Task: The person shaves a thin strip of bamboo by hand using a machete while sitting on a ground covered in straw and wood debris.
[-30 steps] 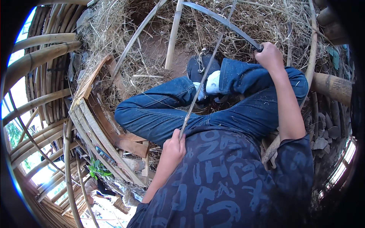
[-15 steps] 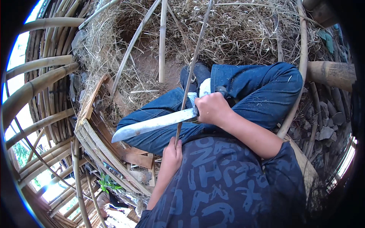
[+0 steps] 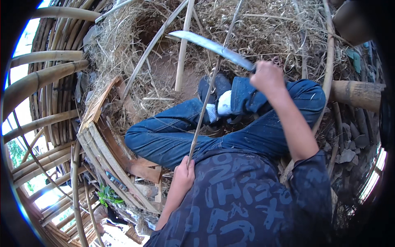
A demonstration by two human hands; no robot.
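Note:
My left hand (image 3: 183, 176) is closed round the near end of a long thin bamboo strip (image 3: 208, 94), close to my waist. From there the strip runs up and away past my shoes to the shavings. My right hand (image 3: 267, 78) grips the handle of a machete (image 3: 220, 48), whose handle is mostly hidden in the fist. The long, slightly curved blade points to the far left. It crosses over the strip in the picture; whether it touches cannot be told.
Curly bamboo shavings (image 3: 271, 33) cover the ground ahead. A loose bamboo piece (image 3: 183, 49) lies beyond my crossed legs. On the left stand a wooden frame (image 3: 109, 164) and bamboo poles (image 3: 45, 82). A thick bamboo pole (image 3: 358, 94) and broken stones (image 3: 347, 154) are at the right.
My right hand has swung the machete away from my lap, forward and to the right along the strip. My left hand keeps its hold on the near end, almost in place.

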